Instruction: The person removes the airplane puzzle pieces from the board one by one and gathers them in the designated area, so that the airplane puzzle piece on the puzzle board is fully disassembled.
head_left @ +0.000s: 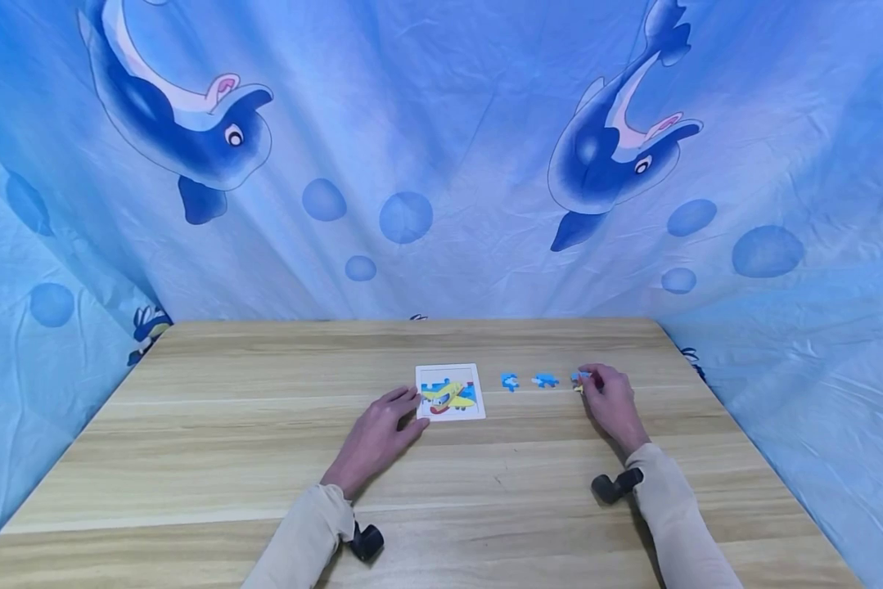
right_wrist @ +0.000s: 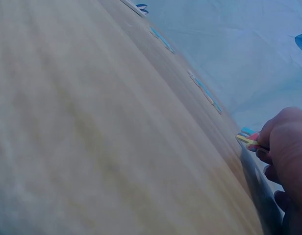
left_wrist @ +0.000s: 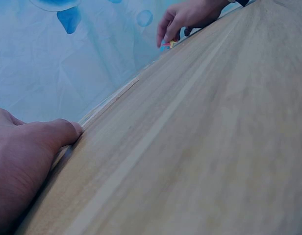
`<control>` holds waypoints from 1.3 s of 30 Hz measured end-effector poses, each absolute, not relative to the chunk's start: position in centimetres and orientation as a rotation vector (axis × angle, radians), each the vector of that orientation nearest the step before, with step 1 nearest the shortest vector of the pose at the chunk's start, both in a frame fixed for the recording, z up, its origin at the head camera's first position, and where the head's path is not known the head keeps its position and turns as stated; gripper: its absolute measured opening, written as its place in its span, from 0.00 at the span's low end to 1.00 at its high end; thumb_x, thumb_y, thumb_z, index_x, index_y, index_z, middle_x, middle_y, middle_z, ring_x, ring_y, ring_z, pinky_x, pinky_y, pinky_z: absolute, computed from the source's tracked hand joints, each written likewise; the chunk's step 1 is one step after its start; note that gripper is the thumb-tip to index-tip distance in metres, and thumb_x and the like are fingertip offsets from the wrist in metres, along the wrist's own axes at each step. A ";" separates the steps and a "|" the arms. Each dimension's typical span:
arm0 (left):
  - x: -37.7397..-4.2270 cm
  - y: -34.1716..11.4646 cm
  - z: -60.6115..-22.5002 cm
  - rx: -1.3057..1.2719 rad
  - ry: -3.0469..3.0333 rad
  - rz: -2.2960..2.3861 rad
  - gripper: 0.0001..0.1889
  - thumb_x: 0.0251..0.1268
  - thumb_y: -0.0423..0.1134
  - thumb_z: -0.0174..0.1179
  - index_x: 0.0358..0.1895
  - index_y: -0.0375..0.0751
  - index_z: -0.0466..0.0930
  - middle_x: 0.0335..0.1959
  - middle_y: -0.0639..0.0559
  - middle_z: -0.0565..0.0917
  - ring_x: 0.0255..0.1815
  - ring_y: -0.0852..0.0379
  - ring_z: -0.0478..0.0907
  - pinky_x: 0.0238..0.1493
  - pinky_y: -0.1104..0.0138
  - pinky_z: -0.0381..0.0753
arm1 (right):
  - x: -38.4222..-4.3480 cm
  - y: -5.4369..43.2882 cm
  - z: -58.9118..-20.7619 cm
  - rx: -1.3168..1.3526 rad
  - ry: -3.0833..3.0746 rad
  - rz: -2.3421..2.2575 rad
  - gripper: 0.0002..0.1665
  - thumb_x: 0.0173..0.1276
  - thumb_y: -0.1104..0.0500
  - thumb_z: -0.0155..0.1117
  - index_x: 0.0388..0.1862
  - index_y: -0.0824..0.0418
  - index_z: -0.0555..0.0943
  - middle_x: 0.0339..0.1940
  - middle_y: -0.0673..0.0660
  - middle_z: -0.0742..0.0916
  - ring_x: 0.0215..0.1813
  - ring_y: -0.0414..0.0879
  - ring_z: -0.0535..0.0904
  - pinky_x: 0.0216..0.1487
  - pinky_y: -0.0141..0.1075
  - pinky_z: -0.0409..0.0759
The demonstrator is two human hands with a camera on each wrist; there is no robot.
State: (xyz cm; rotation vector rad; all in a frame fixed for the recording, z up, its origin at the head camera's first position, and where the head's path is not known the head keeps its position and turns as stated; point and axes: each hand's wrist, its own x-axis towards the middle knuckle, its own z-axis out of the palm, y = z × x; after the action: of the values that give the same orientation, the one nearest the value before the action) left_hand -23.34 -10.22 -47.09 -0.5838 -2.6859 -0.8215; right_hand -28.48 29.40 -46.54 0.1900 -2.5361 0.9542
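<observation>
A white-framed jigsaw puzzle point(head_left: 450, 414) lies on the table, showing a yellow airplane with blue pieces and a bare strip along its top. My left hand point(head_left: 379, 433) is at its left side, fingers along that edge and thumb at the lower left corner. In the left wrist view, the left thumb point(left_wrist: 62, 131) touches down at the frame's edge. Farther right, my right hand point(head_left: 612, 402) pinches a puzzle piece point(right_wrist: 248, 138) between thumb and finger. That piece has blue, red and yellow on it and is tipped up at an angle.
Two loose blue puzzle pieces, a left one point(head_left: 511, 381) and a right one point(head_left: 546, 380), lie in a row between the frame and my right hand. The wooden table point(head_left: 485, 499) ends at a blue curtain point(head_left: 441, 147) with dolphins behind it.
</observation>
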 end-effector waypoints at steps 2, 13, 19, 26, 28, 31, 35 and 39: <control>-23.3 -10.2 -47.1 -0.580 -2.692 -0.825 0.27 0.65 0.54 0.60 0.61 0.42 0.77 0.64 0.49 0.75 0.67 0.48 0.69 0.65 0.53 0.70 | -28.5 29.4 -46.6 0.179 -2.550 0.940 0.13 0.70 0.65 0.56 0.50 0.69 0.80 0.34 0.61 0.81 0.36 0.51 0.73 0.35 0.38 0.69; -23.4 -10.1 -47.1 -0.572 -2.696 -0.822 0.27 0.65 0.54 0.60 0.62 0.42 0.76 0.64 0.48 0.75 0.67 0.48 0.69 0.66 0.53 0.69 | -28.7 29.2 -46.8 0.135 -2.546 0.849 0.13 0.69 0.65 0.58 0.49 0.72 0.78 0.31 0.60 0.80 0.35 0.52 0.74 0.35 0.39 0.71; -23.3 -10.1 -47.0 -0.571 -2.700 -0.828 0.26 0.65 0.54 0.60 0.61 0.42 0.76 0.64 0.48 0.75 0.67 0.48 0.69 0.66 0.52 0.69 | -29.0 29.4 -46.9 0.188 -2.565 0.780 0.11 0.68 0.64 0.59 0.44 0.72 0.80 0.32 0.63 0.80 0.39 0.57 0.72 0.43 0.47 0.68; -23.4 -10.1 -47.0 -0.581 -2.687 -0.829 0.26 0.66 0.53 0.60 0.61 0.42 0.77 0.64 0.48 0.76 0.67 0.48 0.69 0.65 0.52 0.70 | -29.3 29.5 -47.0 0.248 -2.582 0.699 0.09 0.68 0.64 0.60 0.41 0.71 0.79 0.31 0.65 0.81 0.41 0.60 0.73 0.51 0.54 0.64; -23.4 -10.1 -47.0 -0.580 -2.689 -0.825 0.26 0.66 0.53 0.60 0.61 0.42 0.77 0.64 0.48 0.76 0.67 0.48 0.69 0.65 0.52 0.70 | -29.2 29.6 -47.1 0.237 -2.586 0.698 0.09 0.69 0.63 0.59 0.41 0.70 0.79 0.32 0.64 0.81 0.42 0.60 0.72 0.50 0.54 0.65; -23.4 -10.1 -47.1 -0.574 -2.700 -0.816 0.26 0.66 0.54 0.60 0.61 0.42 0.77 0.64 0.48 0.75 0.67 0.48 0.69 0.65 0.53 0.70 | -29.2 29.6 -47.2 0.200 -2.578 0.726 0.09 0.70 0.63 0.58 0.41 0.70 0.79 0.32 0.64 0.80 0.42 0.60 0.71 0.48 0.51 0.65; -23.4 -10.1 -47.1 -0.573 -2.700 -0.813 0.26 0.66 0.54 0.60 0.61 0.42 0.77 0.64 0.49 0.75 0.67 0.49 0.69 0.65 0.53 0.70 | -29.1 29.6 -47.3 0.156 -2.532 0.796 0.11 0.71 0.62 0.56 0.43 0.70 0.79 0.33 0.63 0.78 0.41 0.58 0.69 0.44 0.46 0.64; -23.4 -10.1 -47.1 -0.575 -2.700 -0.806 0.26 0.66 0.54 0.60 0.61 0.42 0.77 0.64 0.49 0.75 0.67 0.49 0.69 0.65 0.53 0.70 | -29.0 29.4 -47.2 0.149 -2.489 0.843 0.12 0.71 0.63 0.56 0.44 0.71 0.79 0.32 0.63 0.78 0.39 0.56 0.70 0.42 0.43 0.63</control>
State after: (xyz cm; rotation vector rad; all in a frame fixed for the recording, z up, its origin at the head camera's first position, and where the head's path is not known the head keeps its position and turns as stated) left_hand -23.44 -10.06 -47.13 -0.5747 -2.6997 -0.8057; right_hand -28.99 29.42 -47.22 0.1487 -2.4887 0.8426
